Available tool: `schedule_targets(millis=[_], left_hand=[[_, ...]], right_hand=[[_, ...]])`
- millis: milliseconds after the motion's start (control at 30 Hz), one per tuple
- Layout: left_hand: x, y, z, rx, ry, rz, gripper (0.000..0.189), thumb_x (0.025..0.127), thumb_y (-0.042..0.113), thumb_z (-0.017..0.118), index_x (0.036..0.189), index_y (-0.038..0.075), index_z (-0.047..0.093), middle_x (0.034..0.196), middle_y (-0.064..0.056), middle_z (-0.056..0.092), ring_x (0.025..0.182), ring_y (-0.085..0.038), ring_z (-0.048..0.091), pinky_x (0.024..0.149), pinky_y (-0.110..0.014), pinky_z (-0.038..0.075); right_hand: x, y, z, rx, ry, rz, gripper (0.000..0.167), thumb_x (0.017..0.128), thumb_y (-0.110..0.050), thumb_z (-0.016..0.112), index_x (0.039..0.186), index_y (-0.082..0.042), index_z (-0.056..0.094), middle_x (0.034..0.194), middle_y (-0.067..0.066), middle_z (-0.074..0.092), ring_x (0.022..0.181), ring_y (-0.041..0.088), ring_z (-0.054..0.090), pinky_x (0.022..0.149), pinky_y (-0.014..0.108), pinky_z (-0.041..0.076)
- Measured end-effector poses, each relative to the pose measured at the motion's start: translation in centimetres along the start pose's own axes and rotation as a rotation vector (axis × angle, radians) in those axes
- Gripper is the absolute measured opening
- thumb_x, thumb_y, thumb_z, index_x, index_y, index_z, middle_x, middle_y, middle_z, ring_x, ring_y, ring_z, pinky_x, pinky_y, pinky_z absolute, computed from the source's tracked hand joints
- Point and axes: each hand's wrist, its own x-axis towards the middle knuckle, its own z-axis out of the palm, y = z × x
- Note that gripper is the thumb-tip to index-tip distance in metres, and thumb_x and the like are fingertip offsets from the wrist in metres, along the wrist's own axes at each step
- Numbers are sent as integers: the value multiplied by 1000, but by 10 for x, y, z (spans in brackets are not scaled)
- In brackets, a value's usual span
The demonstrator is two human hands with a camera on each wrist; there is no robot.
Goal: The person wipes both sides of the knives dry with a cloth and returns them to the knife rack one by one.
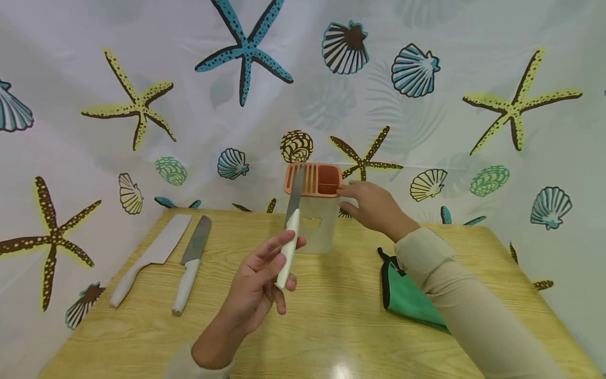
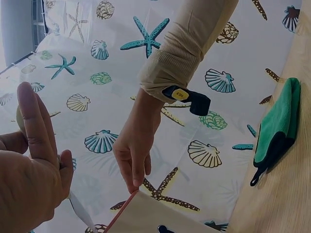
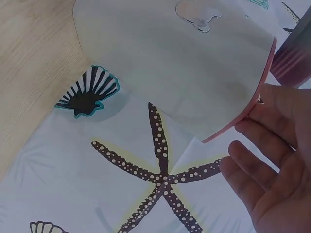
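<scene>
Tabletop (image 1: 326,316) below, left hand (image 1: 253,289) pinches the knife handle (image 1: 288,251), blade (image 1: 295,192) protruding; right hand (image 1: 374,208), loosely spread, touches holder (image 1: 325,231).

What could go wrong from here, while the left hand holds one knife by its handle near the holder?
First, the knife appears over the slots in the head view, but whether it has entered one is unclear; it might miss. Second, the right hand touches the holder's rim, so a slipping blade could cut it. Third, the left hand pinches the handle between thumb and fingers, so the knife may twist.
</scene>
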Motion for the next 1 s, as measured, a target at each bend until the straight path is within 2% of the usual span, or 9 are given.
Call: schedule_targets(millis=[100,167,233,300,533,633,867,1000], left_hand=[[1,0,-2,-10,-2,15,38,109,10,37,143,17,51,141,-1,53,78,-5,68,53,-15,56],[2,2,-3,-25,-8,26,38,109,10,36,144,16,50,141,-1,53,79,-5,68,54,-15,56],[3,3,-3,-53,-15,34,39,109,10,35,145,16,49,141,-2,53,80,-5,69,55,-15,56],[4,4,-3,-88,-17,42,39,109,9,33,145,15,49,142,-2,53,80,-6,69,56,-16,57],[5,5,-2,-144,22,40,39,110,11,30,143,17,49,141,0,56,80,-4,69,57,-15,57],[6,7,-2,-173,11,34,40,111,10,27,144,17,49,140,0,56,81,-4,70,57,-15,57],[6,8,2,-265,-39,31,42,111,9,23,143,15,48,141,-3,56,82,-8,72,59,-18,59],[7,10,4,-244,-41,35,44,111,9,19,145,15,45,141,-3,55,81,-6,72,60,-17,58]], right_hand=[[8,-2,0,-22,-14,22,31,99,-23,63,124,-8,70,136,11,65,123,34,62,98,51,54],[13,-3,-1,-45,-10,35,28,98,-25,65,119,-9,74,132,10,67,105,31,71,83,46,60],[16,-5,-2,-68,-5,48,26,97,-27,66,114,-10,76,126,10,71,87,28,73,67,40,60],[19,-7,-4,-85,-4,56,25,96,-28,67,111,-10,77,122,10,73,76,26,72,58,37,57],[21,-11,-7,-89,-12,80,25,97,-29,66,109,-11,78,116,9,75,81,26,73,61,39,59],[20,-11,-6,-87,-2,83,25,97,-30,65,108,-11,78,117,8,75,77,25,73,57,37,58],[20,-13,-5,-94,17,74,24,97,-28,66,106,-10,79,112,10,76,71,23,72,56,36,58],[20,-13,-4,-102,25,71,24,97,-28,66,106,-10,79,110,9,77,63,21,70,52,35,56]])
